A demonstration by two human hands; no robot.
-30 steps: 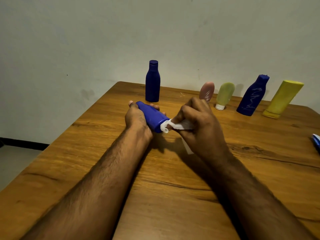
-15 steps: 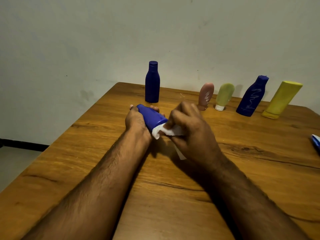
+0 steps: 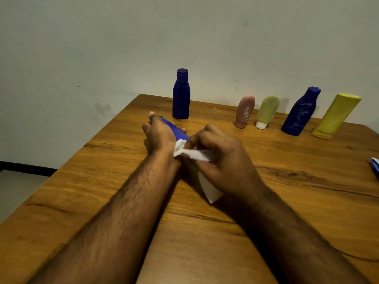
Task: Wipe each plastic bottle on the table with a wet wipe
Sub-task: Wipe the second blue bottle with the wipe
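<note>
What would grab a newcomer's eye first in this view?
The two hands meeting mid-table: the left hand grips a blue bottle lying tilted, while the right hand pinches a white wet wipe against its near end. Next, the row of bottles along the wall: a dark blue bottle upright, a yellow bottle far right.

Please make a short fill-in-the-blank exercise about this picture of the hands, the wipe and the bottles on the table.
1. The left hand holds a bottle whose colour is ____.
2. The right hand presses a white ____ against that bottle.
3. The bottle standing farthest right by the wall is ____ in colour.
4. The table is made of ____.

Missing words: blue; wipe; yellow; wood
</note>
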